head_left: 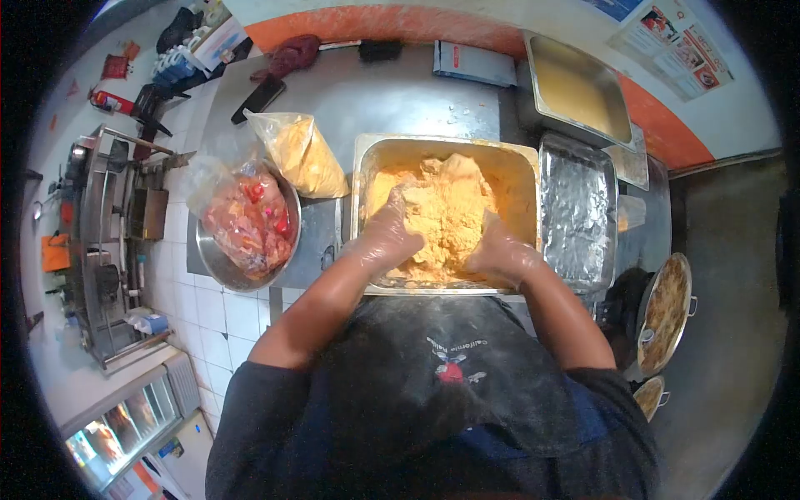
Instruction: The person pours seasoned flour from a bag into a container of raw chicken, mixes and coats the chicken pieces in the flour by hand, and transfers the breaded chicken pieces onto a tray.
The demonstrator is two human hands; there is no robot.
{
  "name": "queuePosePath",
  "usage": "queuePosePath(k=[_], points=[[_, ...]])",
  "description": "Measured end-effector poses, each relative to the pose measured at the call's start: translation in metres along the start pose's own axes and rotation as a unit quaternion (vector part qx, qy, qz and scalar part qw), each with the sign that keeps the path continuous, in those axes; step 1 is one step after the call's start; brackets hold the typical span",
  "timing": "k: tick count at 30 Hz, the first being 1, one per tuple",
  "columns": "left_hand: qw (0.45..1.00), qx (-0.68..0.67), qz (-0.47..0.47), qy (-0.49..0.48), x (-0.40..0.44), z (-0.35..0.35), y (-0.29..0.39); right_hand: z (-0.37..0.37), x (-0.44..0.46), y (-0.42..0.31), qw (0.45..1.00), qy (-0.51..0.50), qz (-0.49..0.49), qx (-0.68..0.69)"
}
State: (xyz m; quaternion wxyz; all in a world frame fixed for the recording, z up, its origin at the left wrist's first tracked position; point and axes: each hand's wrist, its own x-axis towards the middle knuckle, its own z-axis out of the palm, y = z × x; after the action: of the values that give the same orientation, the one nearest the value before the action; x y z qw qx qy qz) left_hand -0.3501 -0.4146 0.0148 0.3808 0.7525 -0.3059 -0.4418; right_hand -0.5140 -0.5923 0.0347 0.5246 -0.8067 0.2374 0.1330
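A deep rectangular steel pan point(530, 179) holds orange-yellow flour and a heap of flour-coated pieces, which look like meat point(454, 204). Both hands wear clear plastic gloves and are inside the pan. My left hand point(390, 233) grips the heap from its left side, thumb up and fingers partly sunk in the flour. On the opposite side, my right hand point(502, 252) is curled around the heap's lower right, its fingertips hidden by the coating. Left of the pan, a clear bag of orange-yellow flour point(302, 154) leans by a steel bowl point(218, 271) with bagged raw red-pink meat point(250, 218).
An empty-looking foil-like tray point(577, 212) adjoins the pan's right side. Behind it stands a deep steel container point(579, 92) of pale yellow contents. A phone point(259, 98) and a flat box point(473, 63) lie at the table's back. Large round pans point(667, 312) sit at lower right.
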Motion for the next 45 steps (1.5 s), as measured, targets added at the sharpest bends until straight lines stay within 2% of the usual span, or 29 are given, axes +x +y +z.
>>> queuePosePath(k=[1,2,4,6,8,9,15,16,17,18,19,20,21,23,24,26,29,30,32,35,36,37,38,39,41,42,43,44,45], points=[[0.996,0.082,-0.026,0.017,0.0,-0.003,0.003,-0.004,-0.002,-0.008,1.0,0.025,-0.014,-0.003],[0.996,0.081,-0.029,0.016,0.002,-0.001,0.002,-0.007,-0.004,-0.016,0.998,0.049,-0.028,-0.006],[0.941,0.314,-0.011,0.128,0.012,0.011,-0.003,-0.015,0.002,-0.038,0.97,0.134,0.172,-0.11],[0.894,0.388,0.051,0.218,0.028,0.022,-0.009,-0.011,0.013,-0.061,0.973,0.125,0.162,-0.106],[0.966,0.233,-0.115,-0.001,0.053,0.005,0.008,-0.003,0.038,-0.051,0.941,0.078,0.171,-0.281],[0.966,0.233,-0.115,0.002,0.058,0.003,0.01,0.0,0.044,-0.043,0.941,0.078,0.169,-0.282],[0.978,0.181,-0.077,-0.068,0.074,0.015,-0.025,0.003,0.059,0.018,0.99,0.002,0.095,-0.107],[0.986,0.113,-0.085,-0.094,0.071,0.01,-0.028,-0.001,0.051,0.018,0.99,0.001,0.094,-0.105],[0.987,0.045,-0.092,-0.12,0.067,0.006,-0.03,-0.006,0.038,0.017,0.991,0.009,0.132,0.009],[0.987,0.048,-0.094,-0.122,0.061,0.006,-0.033,-0.011,0.029,0.007,0.986,0.011,0.151,0.067],[0.982,0.177,-0.049,-0.044,0.052,0.008,-0.036,-0.015,0.02,-0.003,0.978,0.016,0.17,0.124],[0.953,0.301,-0.003,0.034,0.043,0.013,-0.038,-0.02,0.013,-0.021,0.982,0.018,0.177,-0.058],[0.953,0.301,-0.005,0.028,0.026,0.014,-0.018,-0.019,0.008,-0.028,0.955,0.018,0.181,-0.236],[0.899,0.419,-0.109,-0.069,-0.01,0.015,0.04,-0.001,0.007,-0.014,0.939,-0.031,0.182,-0.29],[0.899,0.419,-0.11,-0.069,-0.008,0.018,0.04,0.008,0.009,-0.005,0.918,-0.075,0.175,-0.348],[0.881,0.418,-0.16,-0.155,-0.003,0.023,0.035,0.024,0.016,0.009,0.923,-0.059,0.207,-0.318],[0.899,0.391,-0.146,-0.131,0.012,0.024,0.022,0.028,0.02,0.004,0.946,-0.031,0.202,-0.253],[0.9,0.39,-0.144,-0.13,0.016,0.027,0.011,0.019,0.018,-0.011,0.97,-0.061,0.162,-0.17],[0.957,0.266,-0.056,-0.104,0.029,0.029,-0.025,0.013,0.022,-0.01,0.985,-0.09,0.118,-0.086],[0.993,0.071,0.071,-0.065,0.04,0.027,-0.064,0.011,0.028,0.026,0.989,-0.076,0.063,0.114],[0.993,0.072,0.07,-0.066,0.035,0.02,-0.052,0.005,0.022,0.027,0.975,-0.048,0.07,0.208],[0.995,0.06,0.007,-0.076,0.024,0.008,-0.026,0.002,0.016,0.025,0.951,-0.02,0.079,0.299],[0.993,0.048,-0.057,-0.087,0.018,0.003,-0.012,0.003,0.011,0.019,0.95,-0.02,0.081,0.301],[0.993,0.047,-0.059,-0.09,0.017,0.004,-0.015,0.004,0.005,0.011,0.944,0.058,0.101,0.308],[0.988,0.038,-0.139,-0.05,0.014,0.004,-0.022,-0.006,-0.006,-0.018,0.944,0.118,0.195,0.237],[0.989,0.036,-0.138,-0.048,0.013,0.009,-0.026,-0.011,-0.012,-0.033,0.937,0.144,0.244,0.206],[0.962,0.254,-0.092,-0.036,0.009,0.015,-0.026,-0.01,-0.025,-0.035,0.972,0.124,0.199,-0.029],[0.931,0.358,-0.066,-0.033,0.008,0.02,-0.024,-0.01,-0.033,-0.034,0.949,0.098,0.145,-0.261],[0.887,0.46,-0.042,-0.025,0.005,0.023,-0.015,-0.009,-0.031,-0.023,0.949,0.097,0.145,-0.261]])
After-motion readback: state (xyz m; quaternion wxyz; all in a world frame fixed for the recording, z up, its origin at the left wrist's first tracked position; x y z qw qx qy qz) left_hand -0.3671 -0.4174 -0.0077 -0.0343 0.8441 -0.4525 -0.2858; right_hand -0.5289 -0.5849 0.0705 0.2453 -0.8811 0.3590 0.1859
